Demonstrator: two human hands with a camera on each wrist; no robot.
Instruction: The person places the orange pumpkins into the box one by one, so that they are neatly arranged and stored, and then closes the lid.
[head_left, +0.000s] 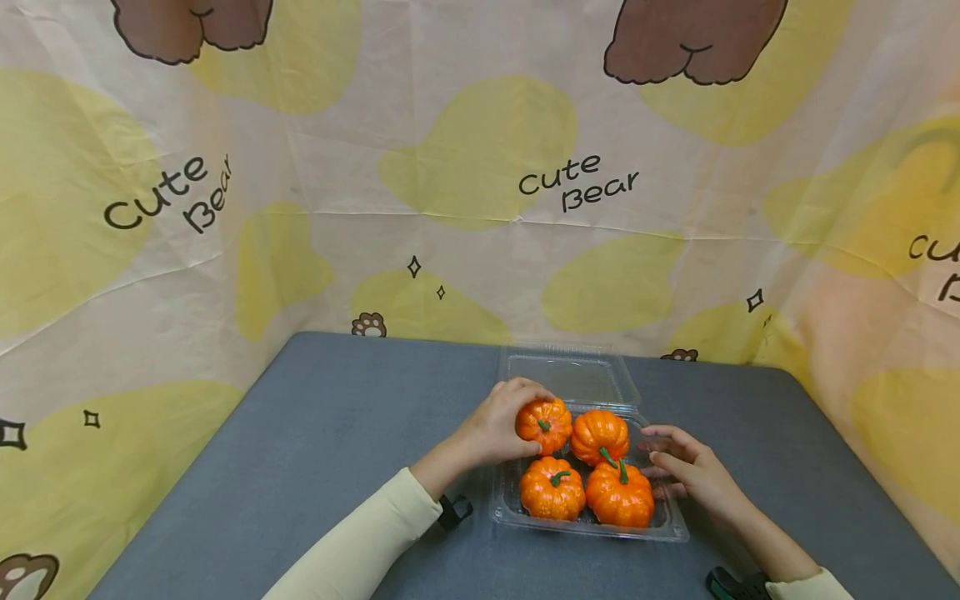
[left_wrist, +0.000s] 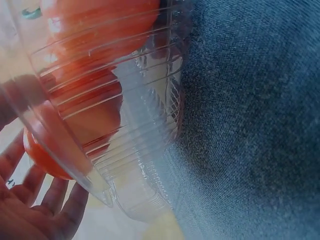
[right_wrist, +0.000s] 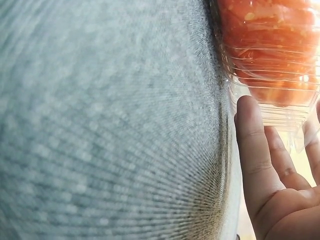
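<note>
Several small orange toy pumpkins with green stems sit in a clear plastic clamshell box (head_left: 588, 532), its lid folded back. My left hand (head_left: 491, 427) grips the back left pumpkin (head_left: 544, 425), fingers over its top and thumb at its front. Beside it is the back right pumpkin (head_left: 598, 435); in front are the left pumpkin (head_left: 551, 490) and the right pumpkin (head_left: 621, 497). My right hand (head_left: 697, 475) is at the box's right side with fingers spread and loosely bent. In the right wrist view, those fingers (right_wrist: 252, 135) lie against or very near the ribbed wall.
The open lid (head_left: 562, 377) lies flat behind the box on a grey-blue cloth-covered table (head_left: 360, 417). A patterned cloth backdrop (head_left: 465, 167) rises along the table's back and sides. Dark straps (head_left: 454, 511) show at the wrists.
</note>
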